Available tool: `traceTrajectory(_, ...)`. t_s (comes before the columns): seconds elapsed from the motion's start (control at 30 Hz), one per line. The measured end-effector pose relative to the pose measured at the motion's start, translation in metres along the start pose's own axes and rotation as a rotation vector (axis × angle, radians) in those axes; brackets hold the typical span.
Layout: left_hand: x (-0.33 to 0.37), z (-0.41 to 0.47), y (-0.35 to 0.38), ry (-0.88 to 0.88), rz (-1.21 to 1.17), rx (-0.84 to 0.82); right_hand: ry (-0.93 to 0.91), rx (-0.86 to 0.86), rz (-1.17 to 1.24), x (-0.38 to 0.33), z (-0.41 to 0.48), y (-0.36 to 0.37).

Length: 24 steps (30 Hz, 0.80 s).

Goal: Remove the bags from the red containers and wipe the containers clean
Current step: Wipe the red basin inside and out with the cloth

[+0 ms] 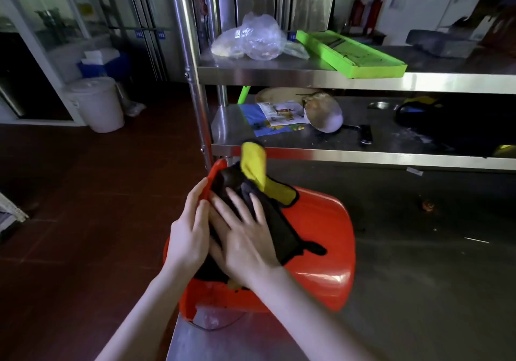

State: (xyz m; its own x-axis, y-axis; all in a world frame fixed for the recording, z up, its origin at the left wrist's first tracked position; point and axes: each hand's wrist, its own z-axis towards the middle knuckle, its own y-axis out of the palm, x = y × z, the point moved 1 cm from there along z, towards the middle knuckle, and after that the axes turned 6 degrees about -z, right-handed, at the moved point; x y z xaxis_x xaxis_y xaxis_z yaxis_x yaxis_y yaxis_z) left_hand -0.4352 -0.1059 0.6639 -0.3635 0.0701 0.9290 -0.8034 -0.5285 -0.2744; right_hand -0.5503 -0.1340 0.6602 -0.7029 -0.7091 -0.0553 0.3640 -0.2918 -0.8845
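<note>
A red container (315, 237) lies tipped on its side on the steel table (418, 277), its mouth toward me. A black and yellow cloth (268, 193) is draped over its upper rim. My left hand (187, 237) grips the container's rim at the left, fingers curled over the edge. My right hand (245, 232) lies flat on the dark part of the cloth with fingers spread, pressing it against the container. A crumpled clear plastic bag (251, 39) sits on the upper shelf.
A steel shelf rack (335, 78) stands behind the table, holding a green tray (351, 53) above and a leaflet (276, 117) and round bowl (324, 115) below. A white bucket (97, 103) stands on the red floor at the left.
</note>
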Motion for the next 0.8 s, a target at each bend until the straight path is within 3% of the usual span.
traceTrajectory(0.1, 0.001, -0.006, -0.003, 0.047, 0.017, -0.005, 0.055, 0.013, 0.014, 0.031, -0.013, -0.004)
traceTrajectory(0.2, -0.001, -0.017, -0.003, 0.033, 0.017, -0.015, 0.359, -0.02, -0.099, 0.097, -0.038, -0.017)
traceTrajectory(0.3, -0.006, -0.034, -0.007, 0.073, 0.014, 0.005, 0.556, -0.179, -0.125, 0.14, -0.049, -0.026)
traceTrajectory(0.4, -0.01, -0.04, -0.006, 0.106, 0.033, 0.006, 0.485, -0.128, -0.109, 0.11, -0.028, -0.023)
traceTrajectory(0.53, -0.012, -0.042, -0.01, 0.138, 0.056, 0.041, 0.208, -0.077, -0.024, 0.023, 0.01, -0.013)
traceTrajectory(0.63, -0.014, -0.05, -0.014, 0.143, 0.028, 0.07, 0.08, -0.08, 0.012, 0.007, 0.011, -0.013)
traceTrajectory(0.8, -0.012, -0.055, -0.011, 0.167, 0.066, 0.135, 0.305, -0.059, -0.078, 0.076, -0.029, -0.025)
